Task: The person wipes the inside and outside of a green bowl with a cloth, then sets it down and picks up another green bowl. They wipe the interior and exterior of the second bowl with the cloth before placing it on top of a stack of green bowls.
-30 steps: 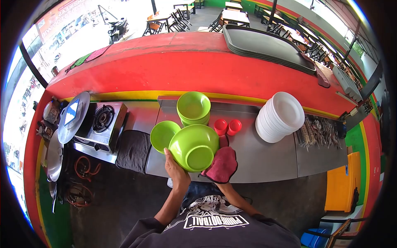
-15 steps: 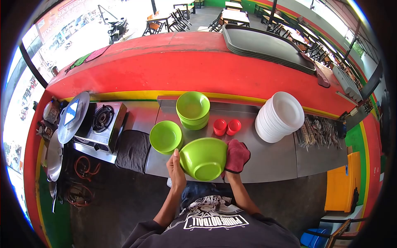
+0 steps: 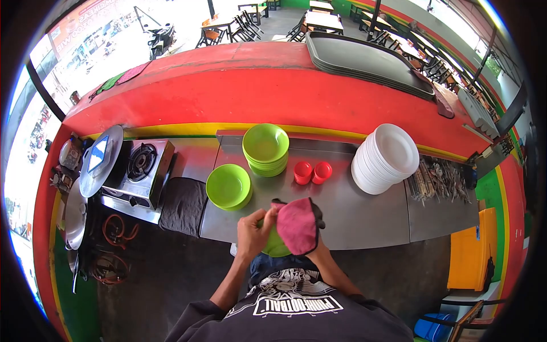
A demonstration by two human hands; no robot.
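Drawn back from over the worktop to its near edge, the green bowl is clamped in the left hand fingers, and the red cloth now covers it, hiding how the right hand's fingers lie, so the wiping looks mid-course.

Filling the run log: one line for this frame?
left hand: grips bowl | right hand: hidden under cloth, cloth on bowl | nearby: bowl stack, counter

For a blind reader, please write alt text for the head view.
A person's left hand holds a green bowl against a red cloth that covers the right hand, above a steel counter with stacked green bowls and white plates.
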